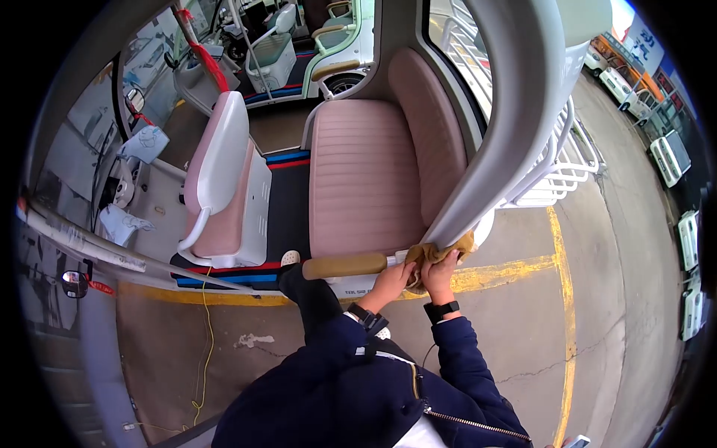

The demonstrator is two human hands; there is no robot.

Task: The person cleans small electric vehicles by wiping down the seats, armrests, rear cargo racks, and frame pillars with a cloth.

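Observation:
A mustard-brown cloth (pixel 464 245) is wrapped about the lower end of the vehicle's grey-white pillar (pixel 489 190). My right hand (pixel 439 273) is closed on the cloth, pressing it to the pillar. Beside it, my left hand (pixel 391 285) has its fingers closed at the cloth's left edge; its fingertips are partly hidden. Just left of that hand is a tan padded armrest (pixel 345 266). The pink rear bench seat (pixel 362 179) lies beyond both hands.
A pink front seat (pixel 216 175) stands left of the striped floor mat (pixel 287 198). A white rack (pixel 556 168) juts out at the right. A yellow cable (pixel 208 336) runs over the ground, which bears yellow lines (pixel 515 270). Parked vehicles (pixel 670 158) stand farther right.

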